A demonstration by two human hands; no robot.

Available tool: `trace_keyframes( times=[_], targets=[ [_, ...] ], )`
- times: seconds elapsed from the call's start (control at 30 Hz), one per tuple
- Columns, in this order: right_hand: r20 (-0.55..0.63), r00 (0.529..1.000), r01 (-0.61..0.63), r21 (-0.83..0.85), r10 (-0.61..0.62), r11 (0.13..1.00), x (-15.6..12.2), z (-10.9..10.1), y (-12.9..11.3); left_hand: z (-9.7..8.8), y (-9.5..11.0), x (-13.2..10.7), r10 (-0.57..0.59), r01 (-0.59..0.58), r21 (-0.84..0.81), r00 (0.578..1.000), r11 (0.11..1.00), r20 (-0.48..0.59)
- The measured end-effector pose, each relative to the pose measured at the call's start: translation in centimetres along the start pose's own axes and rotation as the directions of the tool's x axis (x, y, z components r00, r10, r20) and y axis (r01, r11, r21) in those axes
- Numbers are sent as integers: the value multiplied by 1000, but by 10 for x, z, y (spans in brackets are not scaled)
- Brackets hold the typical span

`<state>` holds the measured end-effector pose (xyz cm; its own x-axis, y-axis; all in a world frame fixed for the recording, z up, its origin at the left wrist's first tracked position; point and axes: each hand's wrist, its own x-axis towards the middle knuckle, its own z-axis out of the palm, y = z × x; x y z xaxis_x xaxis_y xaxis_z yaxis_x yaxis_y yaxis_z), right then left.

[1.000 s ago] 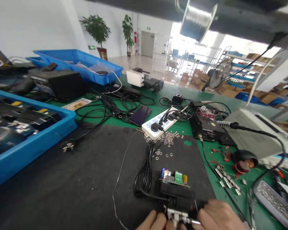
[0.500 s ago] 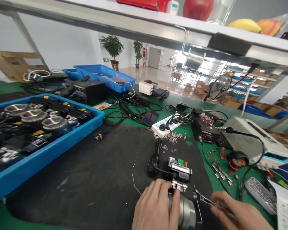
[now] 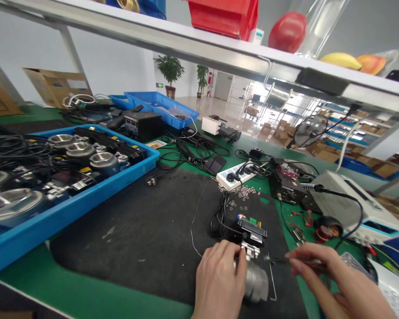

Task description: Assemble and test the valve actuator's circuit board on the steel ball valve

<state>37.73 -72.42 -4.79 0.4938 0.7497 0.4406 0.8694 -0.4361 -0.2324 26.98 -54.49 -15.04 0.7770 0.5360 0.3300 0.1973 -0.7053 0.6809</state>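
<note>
My left hand [image 3: 219, 279] rests on a steel valve body [image 3: 256, 281] lying on the black mat [image 3: 136, 226], fingers curled over its top beside a small metal bracket [image 3: 251, 253]. A black actuator box [image 3: 252, 231] with a green circuit part sits on the valve's far end, its black cable [image 3: 219, 217] coiled to the left. My right hand [image 3: 335, 283] pinches a thin metal tool [image 3: 279, 260] whose tip points at the bracket.
A blue tray [image 3: 86, 195] of steel valves and cables fills the left. Behind the mat lie a white power strip [image 3: 234, 176], loose washers [image 3: 244, 192], a soldering station [image 3: 287, 188] and a white instrument [image 3: 349, 199]. A shelf [image 3: 199, 40] hangs overhead.
The view has tilted down and pulled back, so more of the tray and table edge shows. My hands stay on the valve; my right hand has lifted a little with the tool.
</note>
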Motion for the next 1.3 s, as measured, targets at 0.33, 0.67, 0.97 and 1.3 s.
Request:
trace_keyframes(
  times=[0.33, 0.67, 0.97, 1.3],
  targets=[
    [384, 903, 204, 5, -191, 979, 69, 37, -38, 6, -9, -30, 238, -236, 54, 971, 970, -29],
    [559, 763, 466, -129, -324, 875, 105, 40, -66, 5, -6, -30, 159, -157, -30, 982, 987, 101],
    [586, 701, 544, -71, -407, 836, 116, 45, -67, 10, -15, -27, 145, -135, -60, 964, 989, 222],
    [529, 783, 352, 56, -327, 934, 81, 35, -35, 19, -19, -30, 189, -194, 17, 972, 981, 141]
  ],
)
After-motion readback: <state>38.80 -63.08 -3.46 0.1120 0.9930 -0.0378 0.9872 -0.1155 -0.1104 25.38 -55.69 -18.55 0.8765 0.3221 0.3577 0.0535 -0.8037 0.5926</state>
